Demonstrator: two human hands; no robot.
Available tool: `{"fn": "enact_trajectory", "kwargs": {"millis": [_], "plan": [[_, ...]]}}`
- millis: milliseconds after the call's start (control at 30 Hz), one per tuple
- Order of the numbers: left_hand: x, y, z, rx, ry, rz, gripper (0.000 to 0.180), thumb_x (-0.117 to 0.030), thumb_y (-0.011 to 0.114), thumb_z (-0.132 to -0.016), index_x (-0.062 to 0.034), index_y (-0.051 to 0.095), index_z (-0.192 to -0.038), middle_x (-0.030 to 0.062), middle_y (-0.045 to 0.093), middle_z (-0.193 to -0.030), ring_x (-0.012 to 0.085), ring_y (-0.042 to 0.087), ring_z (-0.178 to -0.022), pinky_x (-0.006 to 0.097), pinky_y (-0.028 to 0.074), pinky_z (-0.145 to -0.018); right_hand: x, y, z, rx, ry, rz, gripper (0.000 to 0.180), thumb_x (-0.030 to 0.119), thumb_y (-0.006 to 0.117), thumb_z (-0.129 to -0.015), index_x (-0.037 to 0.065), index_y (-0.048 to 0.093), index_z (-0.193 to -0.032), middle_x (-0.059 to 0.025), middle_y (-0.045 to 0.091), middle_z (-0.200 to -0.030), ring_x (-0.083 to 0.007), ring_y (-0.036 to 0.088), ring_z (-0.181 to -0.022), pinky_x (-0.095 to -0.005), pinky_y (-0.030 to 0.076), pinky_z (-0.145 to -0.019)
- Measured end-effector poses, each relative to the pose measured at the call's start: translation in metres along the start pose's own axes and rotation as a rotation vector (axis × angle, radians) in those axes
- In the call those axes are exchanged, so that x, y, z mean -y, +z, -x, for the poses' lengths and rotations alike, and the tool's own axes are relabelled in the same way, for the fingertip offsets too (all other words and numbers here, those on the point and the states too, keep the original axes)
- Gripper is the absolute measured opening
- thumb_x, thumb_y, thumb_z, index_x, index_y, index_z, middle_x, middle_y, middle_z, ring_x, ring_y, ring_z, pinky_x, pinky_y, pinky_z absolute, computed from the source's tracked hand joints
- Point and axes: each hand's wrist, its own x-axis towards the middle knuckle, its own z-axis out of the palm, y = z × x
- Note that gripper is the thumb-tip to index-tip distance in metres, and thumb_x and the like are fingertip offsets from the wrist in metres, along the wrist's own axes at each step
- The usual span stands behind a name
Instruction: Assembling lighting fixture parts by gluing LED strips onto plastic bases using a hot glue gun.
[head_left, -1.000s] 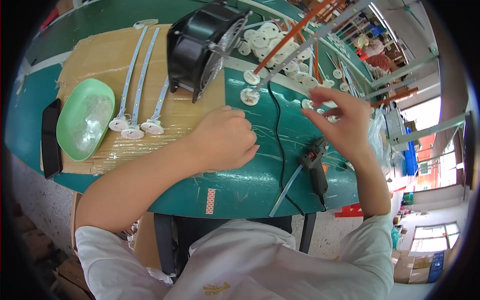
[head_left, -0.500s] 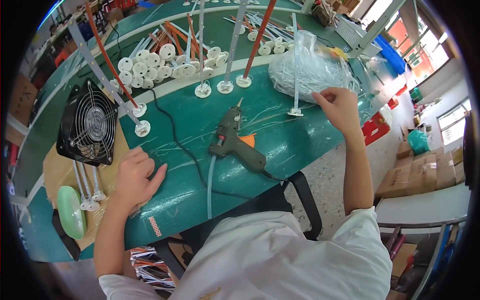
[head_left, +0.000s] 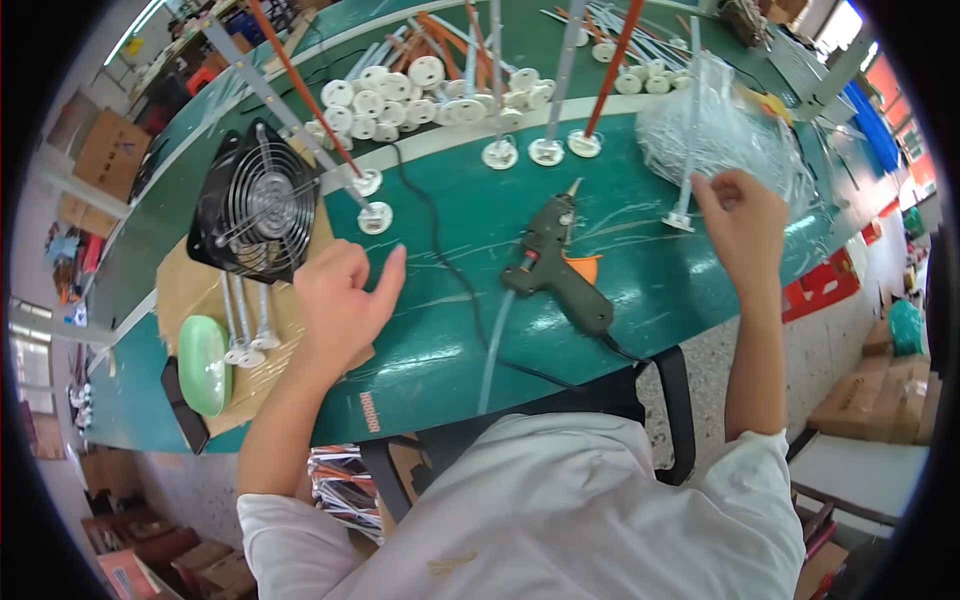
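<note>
My left hand (head_left: 345,305) hovers over the left part of the green table, fingers loosely curled and thumb apart, with nothing visible in it. Toward the right, my right hand (head_left: 745,225) has bent fingers, its thumb spread from them and its thumb tip close beside an upright light strip (head_left: 692,120) on a small white base. Whether they touch is unclear. Between my hands lies a dark green glue gun (head_left: 555,262), its nozzle pointing away from me and a translucent glue stick (head_left: 497,350) in its back. Other strips (head_left: 560,90) stand on round white bases (head_left: 547,152) farther back.
A black fan (head_left: 262,205) stands at left on brown cardboard (head_left: 180,290), near a green dish (head_left: 205,365) and several strips. Behind are piled white-based strips (head_left: 400,95). A clear plastic bag (head_left: 730,150) sits at right. A black cord (head_left: 437,220) crosses the table.
The whole view has shifted, so the table appears farther right. My right hand has come closer to the upright strip. My left thumb now points more upward, away from me.
</note>
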Motion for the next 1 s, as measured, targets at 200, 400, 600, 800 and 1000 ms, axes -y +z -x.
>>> {"fn": "enact_trajectory", "kwargs": {"millis": [200,400,600,800,1000], "plan": [[0.015,-0.006,0.023,-0.086,-0.455,0.134,0.051,-0.019,0.082,-0.082,-0.0039,0.038,-0.060,0.0010,0.033,-0.053,0.0097,0.030,-0.051,0.031,0.025,-0.046,0.071,-0.010,0.016,0.124,-0.200,-0.421,0.017,0.013,0.081,-0.083,0.000,0.069,-0.082,0.0012,0.056,-0.059,-0.0027,0.048,-0.054,-0.0220,0.038,-0.051],[-0.031,-0.043,0.035,0.034,-0.373,0.088,0.046,-0.016,0.081,-0.081,-0.0043,0.042,-0.060,0.0043,0.040,-0.053,0.0154,0.036,-0.048,0.032,0.028,-0.046,0.160,0.053,-0.025,0.592,-0.492,-0.579,0.030,0.020,0.079,-0.080,0.000,0.070,-0.101,-0.0068,0.066,-0.065,-0.0160,0.062,-0.056,-0.0304,0.049,-0.057],[-0.051,-0.051,0.094,-0.276,-0.412,0.063,0.042,-0.009,0.082,-0.078,-0.0047,0.044,-0.060,0.0048,0.042,-0.053,0.0168,0.039,-0.046,0.030,0.028,-0.046,0.217,0.134,-0.049,0.575,-0.786,-0.420,0.044,0.031,0.080,-0.075,0.002,0.070,-0.107,-0.0086,0.071,-0.074,-0.0263,0.069,-0.068,-0.0377,0.055,-0.067],[-0.034,-0.048,0.129,-0.323,-0.563,0.147,0.039,-0.003,0.076,-0.085,-0.0046,0.045,-0.062,-0.0022,0.043,-0.057,0.0060,0.035,-0.053,0.024,0.027,-0.049,0.236,0.149,-0.053,0.605,-0.785,-0.404,0.033,0.033,0.076,-0.078,0.003,0.074,-0.092,-0.0114,0.071,-0.079,-0.0300,0.069,-0.078,-0.0404,0.054,-0.075],[-0.040,-0.030,0.101,-0.538,-0.415,0.322,0.022,-0.003,0.080,-0.078,-0.0015,0.059,-0.081,0.0075,0.057,-0.073,0.0140,0.053,-0.059,0.026,0.042,-0.055,0.234,0.115,-0.047,0.587,-0.676,-0.638,0.019,0.020,0.074,-0.090,0.002,0.076,-0.096,-0.0055,0.070,-0.074,-0.0124,0.064,-0.064,-0.0275,0.049,-0.059]]}}
